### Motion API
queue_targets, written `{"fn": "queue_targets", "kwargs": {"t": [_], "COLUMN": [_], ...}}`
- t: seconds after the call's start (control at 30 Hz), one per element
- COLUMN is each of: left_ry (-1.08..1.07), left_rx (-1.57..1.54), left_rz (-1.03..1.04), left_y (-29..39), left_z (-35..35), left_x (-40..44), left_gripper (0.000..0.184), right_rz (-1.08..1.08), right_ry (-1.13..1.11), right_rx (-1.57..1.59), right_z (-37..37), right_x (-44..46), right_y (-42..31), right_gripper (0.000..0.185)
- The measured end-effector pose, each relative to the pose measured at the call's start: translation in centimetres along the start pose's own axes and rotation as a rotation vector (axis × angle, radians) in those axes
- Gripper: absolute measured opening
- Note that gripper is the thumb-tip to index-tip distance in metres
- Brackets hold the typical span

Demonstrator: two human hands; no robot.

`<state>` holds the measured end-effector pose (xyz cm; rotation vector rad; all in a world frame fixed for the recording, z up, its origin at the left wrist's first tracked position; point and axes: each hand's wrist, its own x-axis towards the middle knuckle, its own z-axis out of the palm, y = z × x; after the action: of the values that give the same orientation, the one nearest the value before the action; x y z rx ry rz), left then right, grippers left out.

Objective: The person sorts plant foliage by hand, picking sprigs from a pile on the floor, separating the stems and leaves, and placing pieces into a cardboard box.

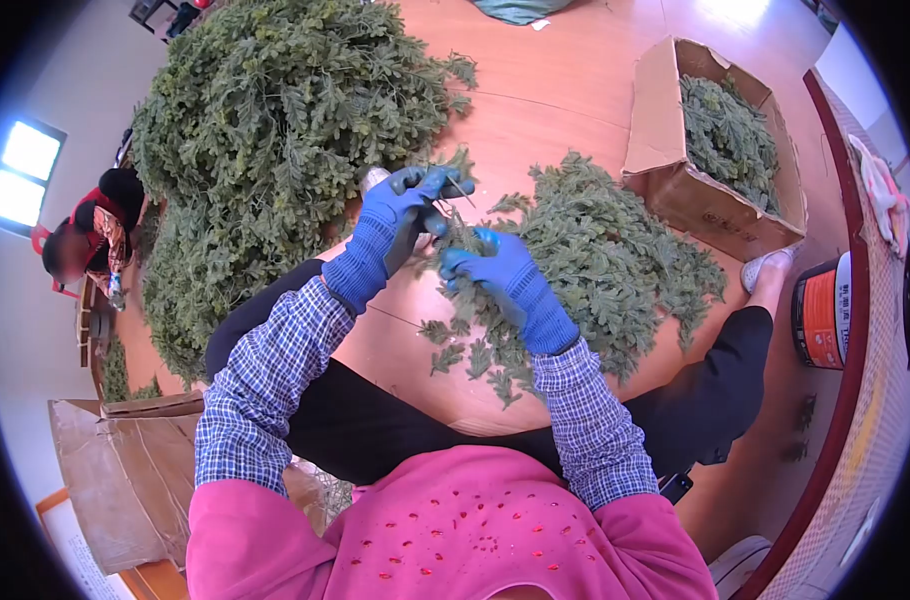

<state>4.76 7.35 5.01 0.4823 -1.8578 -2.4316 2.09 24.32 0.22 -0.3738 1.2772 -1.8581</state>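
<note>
My left hand [390, 220], in a blue knitted work glove, is closed with thin stems [461, 192] sticking out from its fingertips. Just below and to the right, my right hand [500, 275] wears a matching glove and is closed around a leafy green sprig [463, 238]. Both hands are close together over the floor between my legs. A spread-out pile of green sprigs [595, 240] lies just beyond my right hand, and several loose sprigs [475, 355] are scattered below it. Past my left hand rises a much larger heap of sprigs [285, 110].
An open cardboard box [665, 120] of greenery stands at the upper right. An orange-and-white bucket [820, 310] is by the right wall. More cardboard [125, 480] lies at the lower left. Another person [105, 225] sits at the far left beside the heap.
</note>
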Motion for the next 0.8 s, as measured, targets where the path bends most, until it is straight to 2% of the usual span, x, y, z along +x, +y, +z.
{"fn": "queue_targets", "kwargs": {"t": [0.03,0.1,0.13,0.17,0.23,0.3,0.37,0.4,0.43,0.5,0.57,0.6,0.63,0.67,0.7,0.73,0.77,0.8], "left_ry": [-0.001,0.058,0.025,0.01,-0.16,0.06,0.276,0.266,0.353,0.432,0.367,0.287,0.209,0.148,0.088,-0.079,-0.084,-0.175], "left_rx": [0.0,-0.244,-0.374,-0.375,-0.334,-0.4,-0.355,-0.355,0.265,-0.533,-0.334,-0.274,-0.219,-0.216,-0.208,-0.258,-0.258,-0.198], "left_rz": [-0.004,-0.085,-0.134,-0.141,-0.144,-0.252,-0.348,-0.356,0.1,0.13,-0.035,-0.05,-0.058,-0.091,-0.122,-0.15,-0.151,-0.183], "left_y": [-0.1,-0.1,0.1,-0.3,-2.0,-3.8,-5.7,-8.1,-11.2,-10.4,-5.5,-3.8,-3.3,-3.5,-3.8,-5.2,-5.5,-5.9], "left_z": [0.3,1.3,1.7,1.4,0.0,-0.5,0.8,-1.2,-5.2,-8.6,-6.6,-4.9,-3.9,-3.0,-2.5,-3.2,-3.1,-2.9], "left_x": [-0.2,-0.5,-0.4,-0.1,1.0,2.1,2.9,4.0,5.8,8.8,6.1,5.1,4.6,4.8,4.9,5.5,5.2,4.7], "left_gripper": [0.03,0.037,0.04,0.04,0.041,0.041,0.035,0.035,0.033,0.027,0.025,0.027,0.028,0.028,0.029,0.026,0.026,0.028], "right_rz": [0.002,-0.184,-0.224,-0.226,-0.203,-0.152,0.02,-0.02,-0.016,-0.139,-0.376,-0.631,-0.641,-0.798,-0.721,-0.651,-0.559,-0.458], "right_ry": [0.003,0.188,0.176,0.192,0.224,0.28,0.303,0.284,0.293,0.211,0.527,0.678,0.872,0.963,1.158,1.368,1.409,1.44], "right_rx": [0.002,-0.29,-0.383,-0.386,-0.793,-0.89,-1.133,-1.111,-1.116,-1.096,-1.031,-1.065,-1.034,-0.84,-0.885,-1.068,-1.258,-1.447], "right_z": [-0.5,-1.7,-2.1,-2.2,-1.6,-0.2,0.9,0.5,0.7,0.3,-2.2,-5.0,-6.6,-9.2,-11.6,-17.3,-21.1,-24.4], "right_x": [0.5,1.9,1.9,1.7,0.6,-1.0,-2.3,-3.2,-4.7,-8.4,-10.8,-10.4,-10.5,-9.7,-9.2,-7.6,-6.4,-5.5], "right_y": [0.5,1.6,1.8,2.2,2.2,1.8,0.7,0.3,0.4,-0.2,-4.0,-5.6,-8.7,-11.2,-13.6,-15.3,-17.4,-18.9], "right_gripper": [0.032,0.032,0.032,0.032,0.035,0.037,0.036,0.035,0.035,0.032,0.024,0.02,0.023,0.028,0.035,0.048,0.055,0.063]}}
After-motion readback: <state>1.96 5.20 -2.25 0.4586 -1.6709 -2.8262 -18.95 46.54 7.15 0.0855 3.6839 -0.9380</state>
